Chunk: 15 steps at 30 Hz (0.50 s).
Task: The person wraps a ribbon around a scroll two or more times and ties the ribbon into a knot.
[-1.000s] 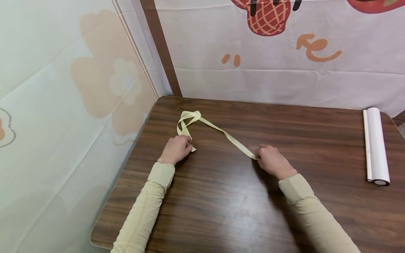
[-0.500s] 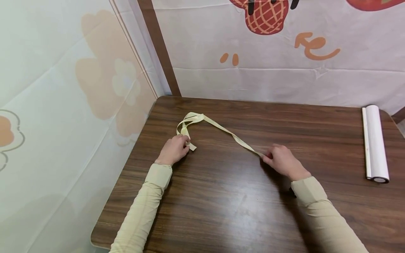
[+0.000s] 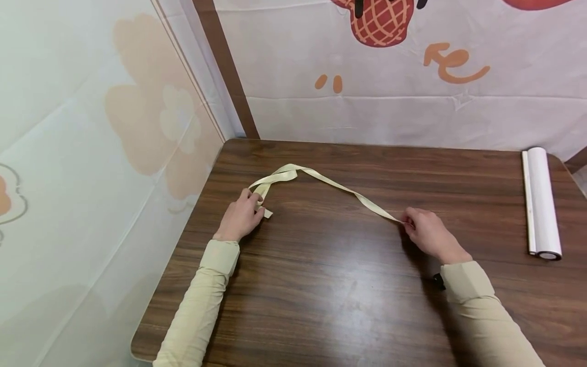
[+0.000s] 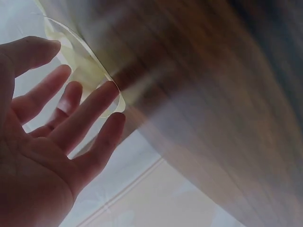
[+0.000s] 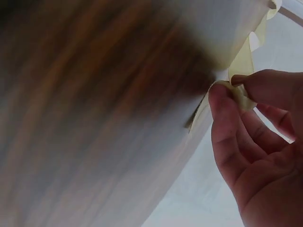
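A pale yellow ribbon (image 3: 327, 181) lies across the table, slightly twisted, with overlapping folds near its left part. Between thumb and fingers my right hand (image 3: 433, 233) pinches one end of it; the right wrist view shows the ribbon (image 5: 242, 61) running away from that pinch, with a short tail beyond the fingertips. My left hand (image 3: 238, 216) is at the folded part, a loose end showing beside its thumb. In the left wrist view the fingers of my left hand (image 4: 57, 123) are spread and loosely bent, thumb apart from them, with the ribbon (image 4: 85, 66) behind and against the fingertips.
A white roll (image 3: 541, 204) lies lengthwise near the right side of the brown wood-grain table (image 3: 321, 306). Printed cloth walls (image 3: 284, 117) stand along the table's back and left edges.
My right hand has moved right, drawing the ribbon out longer and shrinking the loops on the left. My left hand has shifted slightly left and its fingers have loosened.
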Each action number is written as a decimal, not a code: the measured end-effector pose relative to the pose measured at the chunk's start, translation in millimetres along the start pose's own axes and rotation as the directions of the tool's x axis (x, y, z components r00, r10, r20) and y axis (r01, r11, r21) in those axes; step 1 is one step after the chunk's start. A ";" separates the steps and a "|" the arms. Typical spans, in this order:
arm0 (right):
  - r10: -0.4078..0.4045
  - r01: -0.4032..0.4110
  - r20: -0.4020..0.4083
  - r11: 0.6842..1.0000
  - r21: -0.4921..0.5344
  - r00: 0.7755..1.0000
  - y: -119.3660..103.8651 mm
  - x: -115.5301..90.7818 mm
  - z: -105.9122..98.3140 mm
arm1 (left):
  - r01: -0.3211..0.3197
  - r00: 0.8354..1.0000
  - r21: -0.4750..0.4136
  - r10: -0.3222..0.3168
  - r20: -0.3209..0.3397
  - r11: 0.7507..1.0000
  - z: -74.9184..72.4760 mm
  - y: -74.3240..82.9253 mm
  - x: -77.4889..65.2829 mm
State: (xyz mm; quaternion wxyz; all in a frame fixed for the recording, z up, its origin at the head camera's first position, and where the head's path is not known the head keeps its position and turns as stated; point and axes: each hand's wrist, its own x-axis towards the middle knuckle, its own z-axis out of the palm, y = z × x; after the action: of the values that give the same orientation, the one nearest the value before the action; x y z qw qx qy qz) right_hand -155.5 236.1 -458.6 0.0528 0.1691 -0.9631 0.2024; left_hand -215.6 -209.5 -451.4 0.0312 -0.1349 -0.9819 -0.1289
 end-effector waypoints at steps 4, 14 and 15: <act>-0.028 0.028 0.012 0.999 -0.019 1.000 6.3 -7.5 -5.9 | 0.033 0.999 -0.023 -0.033 0.031 0.999 -2.8 -4.9 -1.2; 0.027 -0.022 0.089 0.998 -0.059 0.996 22.9 -25.9 -22.8 | 0.070 0.991 0.007 -0.070 0.110 0.998 -11.3 -16.4 -6.8; 0.034 -0.028 0.093 0.998 -0.062 0.995 25.0 -28.5 -23.8 | 0.075 0.990 0.006 -0.075 0.117 0.997 -12.1 -17.6 -7.4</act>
State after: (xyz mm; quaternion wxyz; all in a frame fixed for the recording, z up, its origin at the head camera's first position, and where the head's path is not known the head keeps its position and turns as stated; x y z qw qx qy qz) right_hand -136.7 276.0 -451.1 0.0094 0.1617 -0.9727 0.1660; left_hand -213.0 -230.9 -444.7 -0.0312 -0.1052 -0.9866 -0.1209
